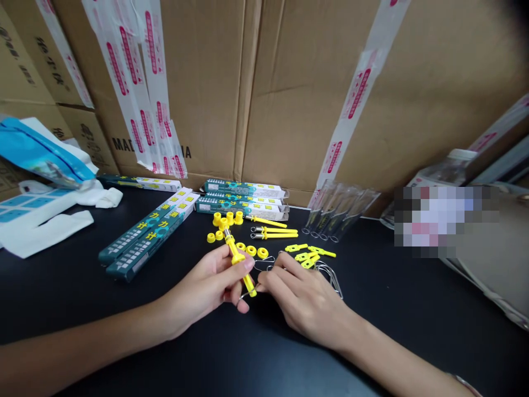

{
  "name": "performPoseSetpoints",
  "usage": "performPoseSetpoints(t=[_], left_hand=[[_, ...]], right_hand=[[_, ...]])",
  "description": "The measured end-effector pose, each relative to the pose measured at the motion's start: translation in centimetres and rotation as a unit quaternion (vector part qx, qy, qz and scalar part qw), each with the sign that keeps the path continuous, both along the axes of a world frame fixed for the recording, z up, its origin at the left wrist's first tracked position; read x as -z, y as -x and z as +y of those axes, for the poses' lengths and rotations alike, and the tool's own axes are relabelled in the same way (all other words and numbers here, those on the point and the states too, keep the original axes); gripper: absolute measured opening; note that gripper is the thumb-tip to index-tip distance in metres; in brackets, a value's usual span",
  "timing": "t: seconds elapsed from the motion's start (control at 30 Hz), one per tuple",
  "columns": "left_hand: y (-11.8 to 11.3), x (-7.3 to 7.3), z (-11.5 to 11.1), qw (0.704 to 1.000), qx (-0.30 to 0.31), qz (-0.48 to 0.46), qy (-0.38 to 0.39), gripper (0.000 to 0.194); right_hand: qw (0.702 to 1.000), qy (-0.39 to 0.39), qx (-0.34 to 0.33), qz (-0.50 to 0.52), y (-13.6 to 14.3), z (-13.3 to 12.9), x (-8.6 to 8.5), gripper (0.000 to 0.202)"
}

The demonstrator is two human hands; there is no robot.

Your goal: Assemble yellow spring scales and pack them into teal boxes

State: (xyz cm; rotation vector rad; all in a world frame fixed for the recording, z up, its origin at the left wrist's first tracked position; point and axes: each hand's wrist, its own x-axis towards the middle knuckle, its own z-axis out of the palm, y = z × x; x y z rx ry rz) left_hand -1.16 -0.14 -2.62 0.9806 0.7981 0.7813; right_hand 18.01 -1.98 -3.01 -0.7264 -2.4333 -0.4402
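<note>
Head view, left fingers (238, 272) pinching yellow rod (237, 257), right fingers (270, 282) pinching metal wire (244, 296) at rod's lower end

- Large brown cardboard cartons (206, 82) stand behind the black table (413, 309).
- White tape with red printing (355, 99) runs down them (several strips overlap on the left).
- A blue packet (45, 151) lies at the far left, white pieces (49, 234) beside it.
- A clear bottle (450, 168) stands at the right, near a beige bag (491, 242), partly blurred out.
</note>
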Motion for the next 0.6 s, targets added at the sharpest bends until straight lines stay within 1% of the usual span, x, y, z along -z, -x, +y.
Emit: performPoseSetpoints(t=[0.07, 0.13, 0.2, 0.27, 0.43, 0.57, 0.6], left_hand=[[0.0, 0.2, 0.1, 1.000, 0.008, 0.002, -0.024, 0.044], [0.1, 0.3, 0.1, 0.997, 0.011, 0.022, -0.070, 0.041], [0.1, 0.3, 0.1, 0.992, 0.001, 0.043, -0.119, 0.039], [0.2, 0.3, -0.1, 0.986, -0.019, 0.057, -0.155, 0.035], [0.2, 0.0, -0.7, 0.975, -0.056, 0.086, -0.198, 0.021], [0.1, -0.4, -0.7, 0.970, -0.107, 0.075, -0.206, 0.022], [0.1, -0.5, -0.6, 0.969, -0.111, 0.078, -0.205, 0.023]], right_hand=[[0.997, 0.056, -0.016, 0.042, -0.2, 0.2, 0.2, 0.034], [0.987, 0.130, -0.020, 0.098, -0.3, 0.3, 0.5, 0.030], [0.966, 0.207, -0.008, 0.154, -0.3, 0.2, 0.8, 0.026], [0.944, 0.261, 0.012, 0.199, -0.2, -0.1, 1.0, 0.024], [0.898, 0.337, 0.035, 0.279, 0.7, -1.1, 0.5, 0.020], [0.866, 0.404, 0.027, 0.293, 1.2, -1.7, 0.2, 0.015], [0.860, 0.417, 0.026, 0.293, 1.3, -1.7, 0.3, 0.018]])
